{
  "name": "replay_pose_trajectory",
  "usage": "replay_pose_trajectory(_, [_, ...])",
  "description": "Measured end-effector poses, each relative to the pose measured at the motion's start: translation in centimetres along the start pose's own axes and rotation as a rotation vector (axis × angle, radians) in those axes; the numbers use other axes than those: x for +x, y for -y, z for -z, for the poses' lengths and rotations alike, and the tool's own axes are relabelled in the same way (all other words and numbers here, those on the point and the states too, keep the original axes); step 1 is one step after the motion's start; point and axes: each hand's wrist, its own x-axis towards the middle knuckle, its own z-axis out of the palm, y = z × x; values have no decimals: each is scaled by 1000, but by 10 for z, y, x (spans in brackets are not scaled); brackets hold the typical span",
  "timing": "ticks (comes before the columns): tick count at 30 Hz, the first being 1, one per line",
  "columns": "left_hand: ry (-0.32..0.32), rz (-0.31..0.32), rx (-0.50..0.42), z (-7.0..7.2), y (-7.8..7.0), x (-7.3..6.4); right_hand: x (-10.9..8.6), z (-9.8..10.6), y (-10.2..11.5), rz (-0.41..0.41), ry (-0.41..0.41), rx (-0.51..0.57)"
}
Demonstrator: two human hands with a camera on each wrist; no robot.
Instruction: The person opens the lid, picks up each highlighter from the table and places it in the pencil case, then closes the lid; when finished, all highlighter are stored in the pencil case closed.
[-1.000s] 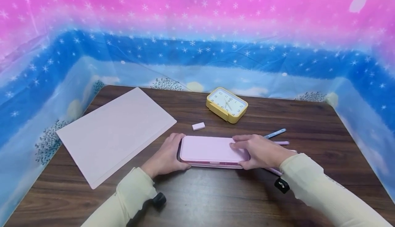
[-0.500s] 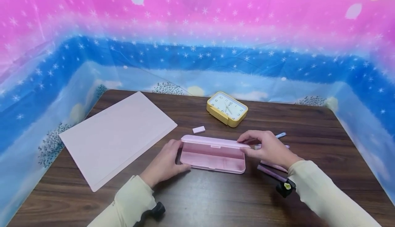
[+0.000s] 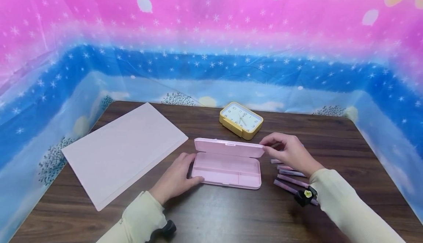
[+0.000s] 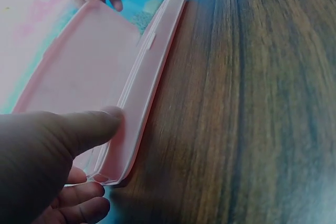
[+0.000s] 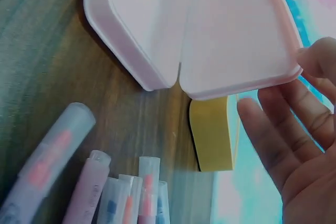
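Note:
A pink pencil case (image 3: pixel 216 162) lies on the wooden table with its lid (image 3: pixel 228 148) raised. Its inside shows compartments split by thin dividers, with nothing in them. My left hand (image 3: pixel 176 177) holds the case's left end, the thumb on the front wall in the left wrist view. At the other end, my right hand (image 3: pixel 292 153) pinches the lid's right corner between thumb and fingers. Several pens (image 5: pixel 86 187) with clear caps lie to the right of the case, partly hidden under my right hand and wrist in the head view.
A yellow alarm clock (image 3: pixel 241 120) lies face up behind the case. To the left is a large pale pink flat sheet or folder (image 3: pixel 125 155). Patterned cloth (image 3: pixel 211 63) surrounds the table's back and sides. The raised lid hides where the small eraser lay.
The pencil case has gone from closed to open. My right hand has lifted the lid up and back, while the left has stayed at the left end. The pens are more exposed.

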Motion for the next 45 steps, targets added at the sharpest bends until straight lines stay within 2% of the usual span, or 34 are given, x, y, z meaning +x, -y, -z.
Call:
replay_pose_trajectory(8, [4,17,-14,-3,1,0,15,4,-8,-83,-24,46])
replay_pose_trajectory(14, [6,15,-12,-3,0,-1,26,1,-19,-104,-43,37])
replay_pose_trajectory(19, [20,20,-8,-1,-1,0,34,-3,-27,-135,-30,71])
replay_pose_trajectory(26, [50,31,-8,4,-1,4,41,-3,-26,-152,-20,61])
replay_pose_trajectory(34, [84,53,1,5,-1,8,34,4,-18,-159,-24,36])
replay_pose_trajectory(40, [56,33,-14,2,-1,6,21,18,-14,-140,-36,7])
replay_pose_trajectory(45, [35,35,-7,3,-1,3,3,36,-10,-170,-38,-27])
